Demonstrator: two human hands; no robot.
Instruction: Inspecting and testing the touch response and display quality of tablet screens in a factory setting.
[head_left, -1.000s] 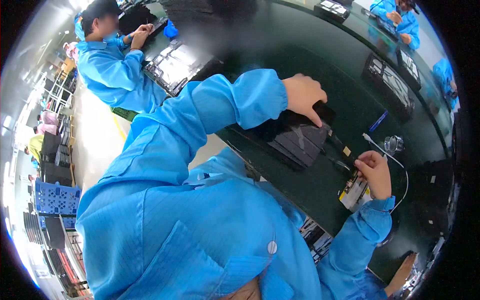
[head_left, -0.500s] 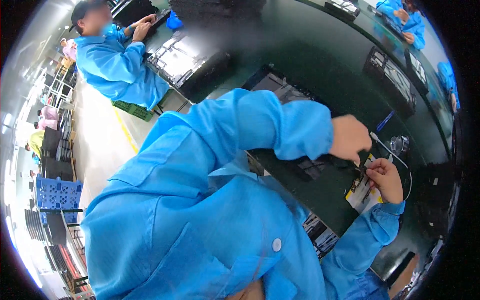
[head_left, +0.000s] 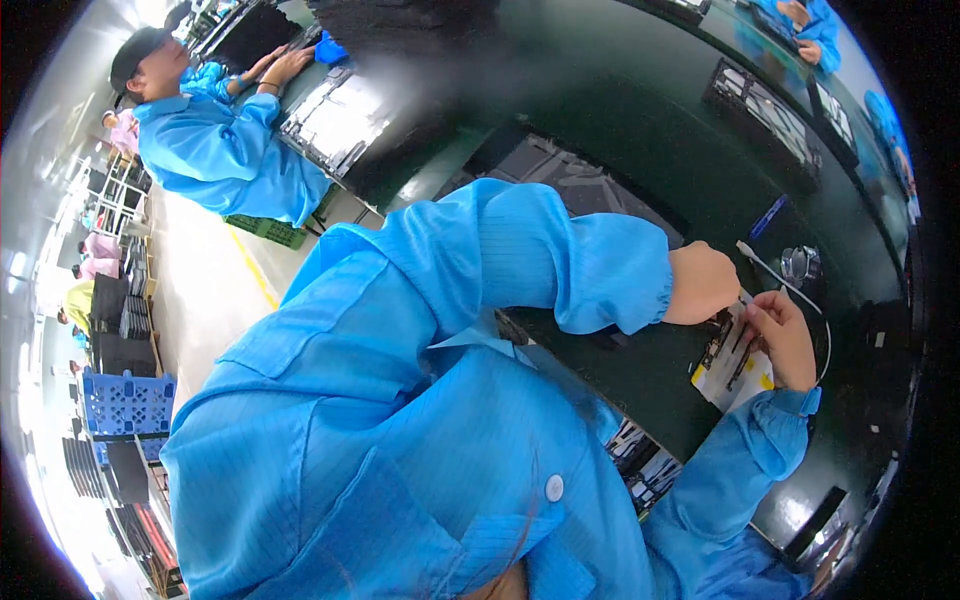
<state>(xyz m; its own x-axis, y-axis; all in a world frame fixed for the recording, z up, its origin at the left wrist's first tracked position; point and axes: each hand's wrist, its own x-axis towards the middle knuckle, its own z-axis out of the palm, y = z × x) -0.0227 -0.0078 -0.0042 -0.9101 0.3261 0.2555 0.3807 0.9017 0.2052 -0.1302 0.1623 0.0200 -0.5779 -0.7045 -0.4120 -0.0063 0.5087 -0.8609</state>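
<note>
Dark green tabletop (head_left: 640,130), seen from the head camera, with a white-and-yellow sheet of dark strips (head_left: 735,362) near its edge. Left hand (head_left: 703,283) curled shut, fingertips meeting the right hand (head_left: 782,335) just above that sheet, both pinching something too small to tell. White cable (head_left: 775,272) just beyond. Co-worker's blue sleeve (head_left: 215,150) far left.

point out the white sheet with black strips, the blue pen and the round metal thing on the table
white sheet with black strips (head_left: 735,375), head view, on its lower white part
blue pen (head_left: 766,217), head view, mid barrel
round metal thing (head_left: 800,264), head view, on its shiny top
</note>
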